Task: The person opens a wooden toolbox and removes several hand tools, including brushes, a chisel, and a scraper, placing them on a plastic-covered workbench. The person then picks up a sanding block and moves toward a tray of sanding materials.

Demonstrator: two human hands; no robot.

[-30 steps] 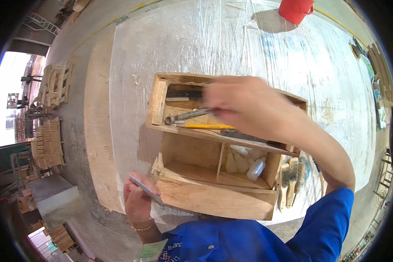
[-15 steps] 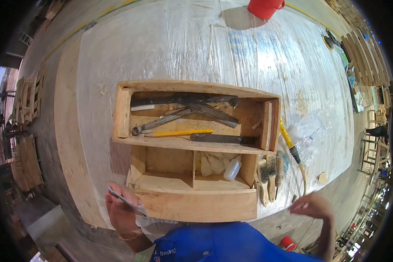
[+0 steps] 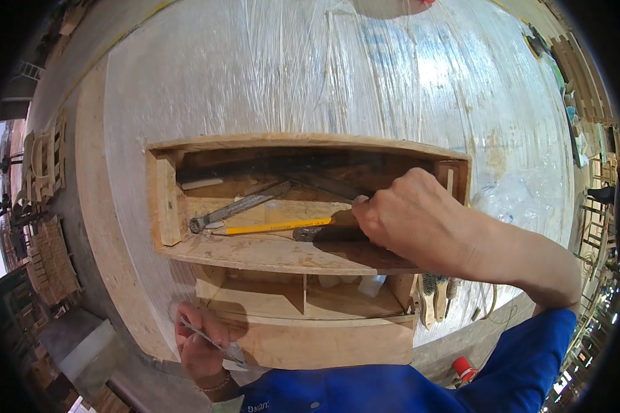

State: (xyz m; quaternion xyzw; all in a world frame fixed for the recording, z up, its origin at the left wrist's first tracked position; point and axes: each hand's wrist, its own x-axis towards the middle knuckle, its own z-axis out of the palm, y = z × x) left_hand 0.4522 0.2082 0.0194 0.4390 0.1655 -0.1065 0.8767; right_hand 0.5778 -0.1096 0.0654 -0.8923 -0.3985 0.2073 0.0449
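Note:
My left hand [image 3: 203, 337] is closed around a thin flat grey piece [image 3: 217, 344], seen nearly edge-on near the left end of the wooden box. My right hand [image 3: 410, 217] reaches into the upper wooden tray [image 3: 282, 255] with its fingers curled down. Its fingertips touch or lie beside the end of a dark metal bar [image 3: 331, 186]; what they grip is hidden. Also in that tray are a ratchet-like metal tool [image 3: 244, 206], a yellow pencil [image 3: 275, 226], a short white stick [image 3: 203, 184] and a dark flat tool [image 3: 317, 235], partly covered by my hand.
Below the tray sits a divided wooden box [image 3: 310, 337] with a translucent bottle [image 3: 372, 285] inside. Brushes [image 3: 434, 306] lie at its right. Clear plastic [image 3: 513, 199] rests on the film-wrapped table [image 3: 207, 96]. A red container [image 3: 465, 368] is low at the right.
My right hand has come from the right side, over the table, into the upper tray. The view has moved closer to the tray. My left hand still holds the thin grey piece.

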